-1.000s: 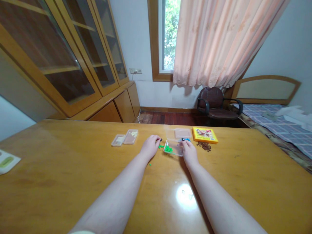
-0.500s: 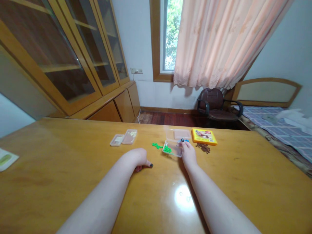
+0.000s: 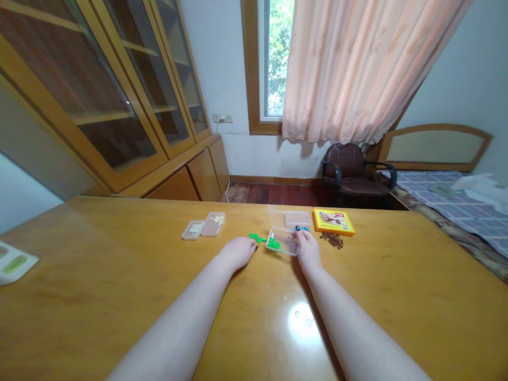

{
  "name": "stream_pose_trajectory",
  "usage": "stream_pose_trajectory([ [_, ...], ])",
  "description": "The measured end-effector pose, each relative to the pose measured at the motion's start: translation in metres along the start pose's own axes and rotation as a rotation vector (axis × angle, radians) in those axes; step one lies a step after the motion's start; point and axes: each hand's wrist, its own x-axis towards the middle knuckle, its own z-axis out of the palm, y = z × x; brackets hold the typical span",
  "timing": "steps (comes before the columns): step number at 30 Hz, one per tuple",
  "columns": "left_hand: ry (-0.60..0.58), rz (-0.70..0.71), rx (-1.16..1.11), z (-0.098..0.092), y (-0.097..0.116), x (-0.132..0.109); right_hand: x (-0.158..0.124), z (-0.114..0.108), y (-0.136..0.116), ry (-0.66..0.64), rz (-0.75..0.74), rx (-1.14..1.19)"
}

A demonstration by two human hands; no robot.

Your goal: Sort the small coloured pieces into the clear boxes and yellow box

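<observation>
My right hand (image 3: 308, 251) grips the right end of a small clear plastic box (image 3: 289, 247) with its lid up, tilted just over the table. Small green pieces (image 3: 273, 243) lie in the left part of this box. More loose green pieces (image 3: 256, 237) are scattered on the table to its left. My left hand (image 3: 240, 252) is right at these loose pieces, thumb toward the box. Its other fingers are mostly hidden behind the hand, so whether they hold a piece does not show. Some blue pieces (image 3: 305, 229) are partly covered behind my right hand.
Another clear box (image 3: 297, 218) lies behind, beside a yellow box (image 3: 333, 221) and a heap of brown pieces (image 3: 332, 240). On the left, an opened clear case (image 3: 210, 227) contains pale pieces. A white object with a green patch (image 3: 18, 262) lies at the table's left edge.
My left hand has moved forward and slightly right, up to the loose green pieces. My right hand still keeps the clear box in nearly the same place.
</observation>
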Motion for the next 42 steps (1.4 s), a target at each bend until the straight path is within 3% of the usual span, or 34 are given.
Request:
stream_pose_trajectory([
  [2,0.048,0.029,0.008,0.0,-0.002,0.003,0.0,0.0,-0.001,-0.001,-0.002,-0.002],
  [4,0.024,-0.017,0.014,-0.003,-0.006,0.0,0.0,0.0,-0.002,-0.006,0.006,-0.009],
  [5,-0.037,-0.069,0.006,-0.004,-0.008,-0.003,-0.001,0.0,-0.003,-0.008,0.009,-0.014],
  [7,-0.279,-0.201,-0.082,-0.006,-0.01,-0.011,-0.001,0.0,-0.004,-0.011,0.003,-0.029],
  [9,-0.476,-0.229,-0.229,-0.003,-0.007,-0.017,-0.001,0.0,-0.004,-0.01,-0.008,-0.041],
  [11,-0.519,-0.228,-0.284,0.002,-0.002,-0.02,-0.001,0.0,-0.003,-0.008,-0.012,-0.035],
  [14,-0.44,-0.24,-0.288,0.008,0.005,-0.016,0.001,0.001,0.001,-0.008,-0.01,0.0],
  [17,-0.288,-0.182,-0.374,0.011,0.005,-0.007,0.002,0.001,0.004,-0.005,-0.004,0.012],
  [22,0.099,0.021,-0.292,0.009,-0.006,0.005,0.002,0.001,0.004,-0.001,0.013,0.011],
  [24,0.179,0.144,-0.255,0.008,-0.01,0.005,0.002,0.001,0.002,-0.005,0.022,0.02],
  [30,0.016,0.339,-0.188,0.009,-0.013,0.005,-0.001,0.002,-0.003,-0.008,0.036,0.052],
  [35,0.055,0.372,0.006,0.011,-0.008,0.006,0.0,0.001,-0.001,0.001,0.01,0.032],
  [42,0.172,0.243,0.17,0.02,0.006,0.009,0.002,0.001,0.003,0.009,-0.008,0.014],
])
